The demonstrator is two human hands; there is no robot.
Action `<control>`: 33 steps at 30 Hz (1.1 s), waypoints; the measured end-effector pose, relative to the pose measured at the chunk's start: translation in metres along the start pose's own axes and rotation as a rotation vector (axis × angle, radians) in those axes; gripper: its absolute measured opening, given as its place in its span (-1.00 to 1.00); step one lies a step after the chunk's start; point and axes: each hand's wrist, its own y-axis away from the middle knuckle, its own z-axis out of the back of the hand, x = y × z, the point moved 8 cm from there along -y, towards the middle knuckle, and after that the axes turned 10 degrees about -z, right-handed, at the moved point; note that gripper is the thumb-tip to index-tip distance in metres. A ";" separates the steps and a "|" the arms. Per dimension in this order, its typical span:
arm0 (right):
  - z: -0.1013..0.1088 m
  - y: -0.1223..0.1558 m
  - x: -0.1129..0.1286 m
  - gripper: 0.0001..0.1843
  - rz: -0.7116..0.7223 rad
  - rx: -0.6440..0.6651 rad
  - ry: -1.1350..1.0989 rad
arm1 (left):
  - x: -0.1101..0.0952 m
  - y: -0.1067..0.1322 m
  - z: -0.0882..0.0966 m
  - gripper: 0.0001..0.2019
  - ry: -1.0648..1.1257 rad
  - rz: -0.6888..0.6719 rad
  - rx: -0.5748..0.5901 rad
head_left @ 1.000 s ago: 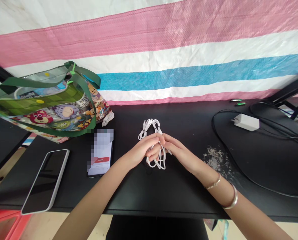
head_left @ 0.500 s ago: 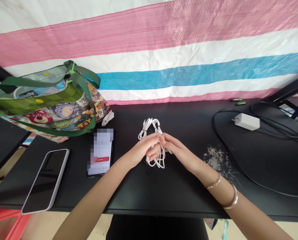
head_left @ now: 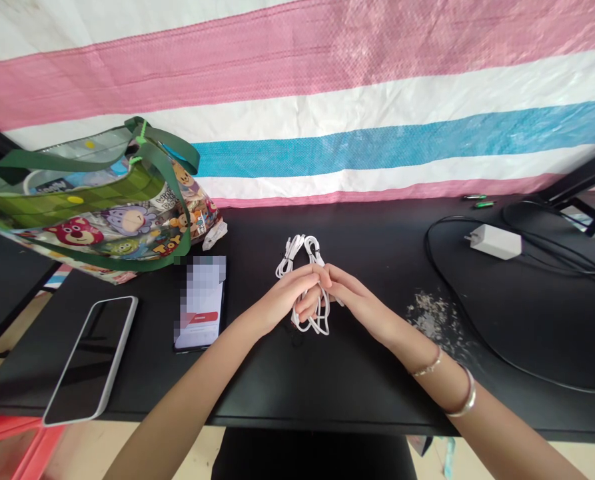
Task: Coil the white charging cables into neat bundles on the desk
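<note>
Over the middle of the black table, my left hand (head_left: 297,287) and my right hand (head_left: 344,285) meet with fingers bent and overlapping. Both are closed about a white cable (head_left: 319,327), whose loops show between and below the fingers. Just beyond them lie two folded white coils, a left coil (head_left: 292,251) and a right coil (head_left: 312,248), each with a thin dark tie round it. The right coil runs down under my fingers. My fingertips and the cable's middle are partly hidden.
A black-screened phone (head_left: 92,360) and a lit phone (head_left: 202,303) lie to the left, before a clear cartoon bag (head_left: 122,213). At right are a white charger (head_left: 496,241), a black cord (head_left: 470,320), pale crumbs (head_left: 434,317) and small green-ended items (head_left: 483,205). A striped sheet (head_left: 327,153) hangs behind.
My hands and the white cable hold almost the same pose. The camera view has shifted very slightly.
</note>
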 end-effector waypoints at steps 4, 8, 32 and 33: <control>0.000 0.001 0.003 -0.63 0.009 -0.003 -0.005 | 0.000 0.000 -0.001 -0.83 0.019 -0.004 0.008; -0.002 -0.001 0.000 -0.65 0.003 0.020 -0.035 | -0.001 0.000 -0.002 -0.84 0.020 -0.012 0.017; -0.011 -0.003 -0.007 -0.74 -0.017 0.142 -0.226 | 0.000 0.001 -0.004 -0.86 0.083 0.026 0.037; -0.010 -0.004 -0.007 -0.74 -0.014 0.139 -0.228 | 0.000 0.001 -0.004 -0.86 0.078 0.022 0.039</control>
